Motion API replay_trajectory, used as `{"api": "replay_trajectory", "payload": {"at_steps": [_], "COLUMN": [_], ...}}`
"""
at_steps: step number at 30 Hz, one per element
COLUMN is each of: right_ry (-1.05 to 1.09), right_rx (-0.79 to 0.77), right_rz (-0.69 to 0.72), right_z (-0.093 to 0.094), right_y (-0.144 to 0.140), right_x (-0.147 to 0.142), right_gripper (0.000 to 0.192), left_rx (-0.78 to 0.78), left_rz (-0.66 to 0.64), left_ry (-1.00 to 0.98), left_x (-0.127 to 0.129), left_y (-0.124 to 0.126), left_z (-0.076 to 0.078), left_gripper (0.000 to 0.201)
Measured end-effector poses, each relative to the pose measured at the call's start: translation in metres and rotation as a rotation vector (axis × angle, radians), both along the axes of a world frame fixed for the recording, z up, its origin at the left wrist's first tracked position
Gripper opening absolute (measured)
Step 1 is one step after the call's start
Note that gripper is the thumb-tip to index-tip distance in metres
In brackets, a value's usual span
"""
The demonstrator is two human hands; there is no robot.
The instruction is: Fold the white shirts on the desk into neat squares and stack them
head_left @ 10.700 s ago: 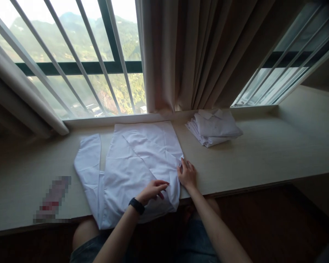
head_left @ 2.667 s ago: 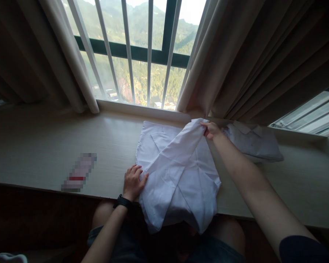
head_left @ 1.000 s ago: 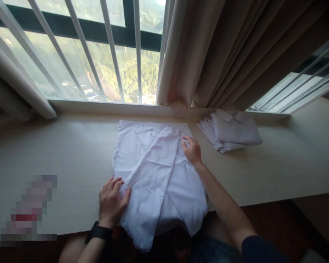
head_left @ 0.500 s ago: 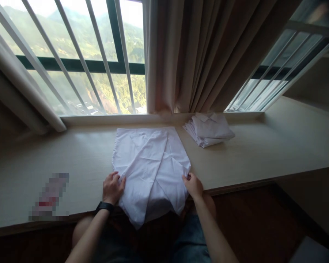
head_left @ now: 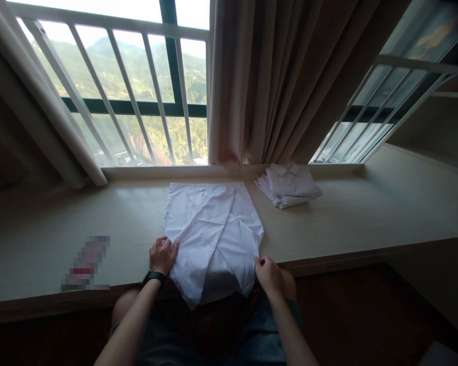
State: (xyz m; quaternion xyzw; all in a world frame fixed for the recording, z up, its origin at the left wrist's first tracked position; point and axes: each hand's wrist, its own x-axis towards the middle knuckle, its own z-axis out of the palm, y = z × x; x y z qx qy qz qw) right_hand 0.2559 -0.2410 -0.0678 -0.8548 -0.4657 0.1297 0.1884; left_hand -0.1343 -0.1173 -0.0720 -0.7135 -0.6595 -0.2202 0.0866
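Note:
A white shirt (head_left: 213, 223) lies on the pale ledge with its sleeves crossed over its body. Its near end hangs over the front edge. My left hand (head_left: 163, 256), with a dark band on the wrist, rests at the shirt's left edge, thumb and fingers apart. On the other side, my right hand (head_left: 267, 273) is closed on the shirt's lower right edge in a pinch; the fingertips are partly hidden.
A stack of folded white shirts (head_left: 290, 184) sits toward the back of the ledge (head_left: 347, 218). At the left is a pixelated flat item (head_left: 86, 264). Curtains (head_left: 248, 81) and a barred window (head_left: 137, 96) stand behind. My knees are under the front edge.
The camera view has tilted up a little, so the window rail shows. My right hand has slid slightly down the shirt's right edge. My left hand stays at the left edge.

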Motion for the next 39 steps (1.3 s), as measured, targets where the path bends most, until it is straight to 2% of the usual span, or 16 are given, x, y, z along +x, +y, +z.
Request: {"api": "replay_trajectory", "payload": {"at_steps": [4, 9, 13, 16, 19, 23, 26, 30, 33, 36, 39], "right_ry": [0.064, 0.385, 0.554, 0.662, 0.724, 0.742, 0.725, 0.760, 0.809, 0.849, 0.792], "right_rx": [0.147, 0.300, 0.300, 0.279, 0.231, 0.206, 0.193, 0.180, 0.176, 0.199, 0.180], "right_rz": [-0.069, -0.114, -0.148, -0.120, -0.063, 0.012, 0.043, 0.056, 0.086, 0.090, 0.074], "right_z": [-0.014, -0.031, -0.037, -0.038, -0.036, -0.032, -0.032, -0.038, -0.047, -0.055, -0.059], "right_y": [-0.026, -0.035, -0.032, -0.033, -0.038, -0.042, -0.043, -0.046, -0.047, -0.045, -0.042], "right_x": [-0.008, -0.016, -0.014, -0.013, -0.015, -0.017, -0.015, -0.010, -0.006, -0.004, -0.006], "right_gripper": [0.041, 0.051, 0.056, 0.060, 0.064, 0.062, 0.056, 0.050, 0.054, 0.058, 0.059], "left_rx": [0.014, 0.027, -0.022, -0.111, -0.171, -0.380, -0.436, -0.351, -0.262, -0.223, -0.255], "left_rz": [-0.003, 0.022, 0.205, 0.337, 0.360, 0.323, 0.294, 0.300, 0.307, 0.392, 0.477], "left_ry": [-0.037, -0.222, -0.583, -0.723, -0.729, -0.614, -0.506, -0.516, -0.647, -0.757, -0.798], "left_x": [0.000, 0.002, -0.004, -0.009, -0.010, -0.005, -0.004, -0.004, 0.002, 0.014, 0.030], "left_y": [0.001, 0.000, -0.001, -0.005, -0.014, -0.030, -0.036, -0.041, -0.058, -0.091, -0.126], "left_z": [-0.004, -0.002, 0.005, 0.009, 0.016, 0.031, 0.039, 0.038, 0.033, 0.025, 0.011], "left_gripper": [0.035, 0.031, 0.036, 0.036, 0.052, 0.073, 0.062, 0.046, 0.046, 0.044, 0.049]}}
